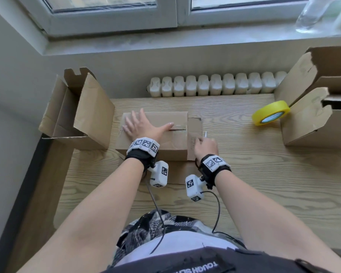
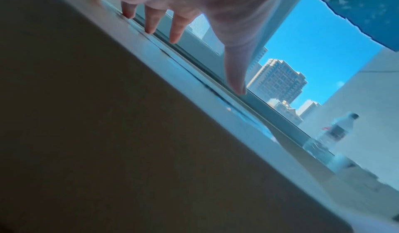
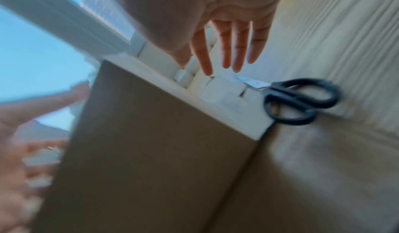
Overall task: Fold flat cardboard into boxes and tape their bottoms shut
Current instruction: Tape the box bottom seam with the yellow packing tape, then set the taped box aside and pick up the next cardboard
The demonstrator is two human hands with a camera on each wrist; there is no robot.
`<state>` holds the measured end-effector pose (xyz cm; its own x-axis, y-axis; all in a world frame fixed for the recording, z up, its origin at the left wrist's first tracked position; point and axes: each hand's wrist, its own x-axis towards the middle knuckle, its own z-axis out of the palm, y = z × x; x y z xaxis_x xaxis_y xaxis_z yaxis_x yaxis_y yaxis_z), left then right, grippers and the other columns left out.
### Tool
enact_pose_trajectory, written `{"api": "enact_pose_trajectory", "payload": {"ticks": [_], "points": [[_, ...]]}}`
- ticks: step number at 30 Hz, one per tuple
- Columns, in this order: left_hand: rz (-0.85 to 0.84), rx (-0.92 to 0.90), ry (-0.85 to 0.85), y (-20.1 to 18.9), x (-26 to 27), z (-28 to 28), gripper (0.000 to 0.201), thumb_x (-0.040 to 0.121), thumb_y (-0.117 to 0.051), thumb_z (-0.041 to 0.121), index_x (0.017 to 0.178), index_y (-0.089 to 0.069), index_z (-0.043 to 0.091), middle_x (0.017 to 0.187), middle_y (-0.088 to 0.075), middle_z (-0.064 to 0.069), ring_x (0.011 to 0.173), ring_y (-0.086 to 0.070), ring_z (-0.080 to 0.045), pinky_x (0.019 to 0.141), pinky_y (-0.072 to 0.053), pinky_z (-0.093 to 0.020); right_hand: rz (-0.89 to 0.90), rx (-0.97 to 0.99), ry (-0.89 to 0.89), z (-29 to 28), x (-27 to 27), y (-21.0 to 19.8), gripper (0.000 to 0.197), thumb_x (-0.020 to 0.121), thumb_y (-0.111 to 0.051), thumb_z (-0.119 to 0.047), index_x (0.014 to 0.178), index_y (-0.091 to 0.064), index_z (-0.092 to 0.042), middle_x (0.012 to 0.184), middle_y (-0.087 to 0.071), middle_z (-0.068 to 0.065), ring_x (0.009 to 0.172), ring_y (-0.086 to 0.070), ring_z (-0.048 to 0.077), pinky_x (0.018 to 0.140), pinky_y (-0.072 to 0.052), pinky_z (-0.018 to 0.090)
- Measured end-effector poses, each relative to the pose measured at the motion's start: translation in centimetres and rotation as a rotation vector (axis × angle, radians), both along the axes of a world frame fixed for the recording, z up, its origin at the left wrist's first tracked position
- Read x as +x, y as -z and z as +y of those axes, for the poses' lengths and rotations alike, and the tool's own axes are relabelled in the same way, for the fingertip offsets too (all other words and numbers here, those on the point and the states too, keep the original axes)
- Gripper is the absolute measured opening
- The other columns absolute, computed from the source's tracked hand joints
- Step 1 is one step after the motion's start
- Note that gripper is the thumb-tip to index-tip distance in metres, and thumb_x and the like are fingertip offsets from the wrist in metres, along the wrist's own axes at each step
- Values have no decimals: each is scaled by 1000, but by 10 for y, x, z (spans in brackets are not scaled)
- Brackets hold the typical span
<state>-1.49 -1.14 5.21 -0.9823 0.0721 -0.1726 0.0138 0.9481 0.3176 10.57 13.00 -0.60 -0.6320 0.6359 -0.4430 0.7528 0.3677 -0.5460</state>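
Note:
A brown cardboard box (image 1: 171, 146) lies bottom-up in the middle of the wooden table (image 1: 264, 174). My left hand (image 1: 144, 125) presses flat on its closed flaps, fingers spread, thumb by the centre seam (image 1: 178, 128). In the left wrist view the fingers (image 2: 151, 19) rest on the box top (image 2: 108, 117). A side flap (image 1: 194, 138) sticks out to the right. My right hand (image 1: 205, 145) hovers beside it with straight fingers (image 3: 237, 48) and holds nothing. Black-handled scissors (image 3: 302, 100) lie on the table just under that hand; only their tip (image 1: 205, 133) shows in the head view.
A yellow tape roll (image 1: 271, 113) stands on edge at the right, against tall cardboard boxes (image 1: 313, 115). An open-topped box (image 1: 77, 109) sits at the left table edge. A radiator (image 1: 215, 85) and windowsill with a bottle (image 1: 311, 12) lie behind.

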Motion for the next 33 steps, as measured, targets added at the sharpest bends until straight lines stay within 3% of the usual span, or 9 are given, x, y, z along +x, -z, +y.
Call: {"api": "enact_pose_trajectory", "payload": {"ticks": [3, 7, 10, 15, 21, 24, 27, 29, 33], "points": [[-4, 30, -109, -4, -8, -12, 116, 66, -60, 84, 155, -18, 23, 164, -9, -11, 151, -2, -34, 121, -3, -53, 233, -154, 81, -5, -24, -29, 53, 104, -27, -45, 124, -62, -10, 128, -55, 19, 125, -44, 31, 104, -32, 37], [-118, 63, -255, -7, -16, -32, 127, 62, -72, 76, 155, -14, 12, 160, -18, -18, 146, -21, -38, 119, -19, -51, 198, -176, 4, -17, -45, -44, 74, 87, -48, -70, 135, -52, -13, 134, -50, 11, 123, -50, 29, 102, -40, 39], [-147, 59, -211, -2, -13, -42, 132, 55, -71, 81, 150, -19, 6, 148, -39, -19, 134, -41, -36, 107, -34, -47, 108, -161, -19, -28, -46, -40, 84, 80, -62, -67, 139, -41, -12, 138, -45, 11, 127, -47, 30, 104, -41, 42], [-139, -17, -181, 0, -10, -46, 132, 52, -68, 85, 146, -24, 4, 141, -44, -20, 129, -45, -36, 103, -38, -43, 81, -112, -29, -38, -42, -32, 87, 83, -65, -60, 146, -29, -13, 143, -41, 13, 133, -41, 31, 106, -38, 42], [-160, -25, -177, -4, -9, -49, 128, 49, -67, 88, 139, -30, 4, 134, -51, -21, 123, -49, -36, 102, -37, -42, 71, -105, -20, -38, -42, -37, 87, 81, -67, -60, 146, -32, -15, 144, -45, 11, 130, -46, 31, 104, -42, 42], [-177, 1, -172, -10, -10, -50, 125, 51, -66, 87, 138, -32, 3, 133, -53, -21, 123, -49, -37, 102, -38, -43, 82, -139, -14, -35, -42, -40, 78, 75, -69, -65, 132, -44, -19, 130, -57, 6, 117, -55, 28, 97, -48, 42], [-151, 131, -171, -30, -12, -48, 115, 61, -63, 85, 139, -35, 6, 134, -54, -17, 124, -50, -38, 100, -42, -44, 182, -197, 66, -27, -39, -51, 74, 73, -64, -71, 127, -49, -22, 121, -61, -1, 111, -58, 24, 93, -48, 38], [-102, 235, -167, -51, -15, -43, 96, 75, -51, 83, 138, -39, 10, 125, -58, -12, 114, -56, -34, 87, -46, -39, 272, -220, 187, -20, -39, -63, 73, 78, -52, -75, 127, -50, -21, 119, -61, 0, 109, -58, 26, 92, -48, 40], [98, 337, -184, -94, -26, -28, 59, 95, -30, 68, 107, -51, 15, 91, -54, -2, 89, -55, -29, 72, -36, -34, 464, -231, 427, 2, -40, -95, 52, 97, -33, -64, 100, -48, -14, 90, -57, 2, 88, -52, 25, 73, -35, 36]]}}
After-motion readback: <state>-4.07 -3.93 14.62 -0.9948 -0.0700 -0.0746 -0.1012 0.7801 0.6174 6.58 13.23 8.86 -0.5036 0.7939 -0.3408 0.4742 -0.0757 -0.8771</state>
